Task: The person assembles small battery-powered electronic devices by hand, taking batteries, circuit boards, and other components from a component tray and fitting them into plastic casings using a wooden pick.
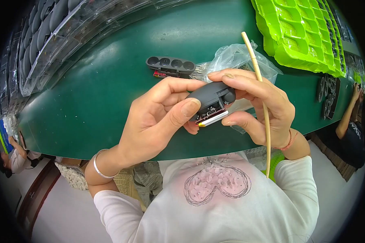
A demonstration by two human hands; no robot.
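Housing (210, 96), black, pinched between left hand (156, 115) and right hand (278, 107); wooden stick (267, 125), tucked in latter, could drop if grip loosens.

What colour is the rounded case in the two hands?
The case is dark grey, seen best in the head view.

Dark-grey rounded housing (210, 94), tilted, held above tabletop (105, 89) inside its near edge; open side faces wearer, metal port (211, 112) exposed, white strip (215, 118) below. Pale wooden stick (266, 125) alongside, lower end past near edge.
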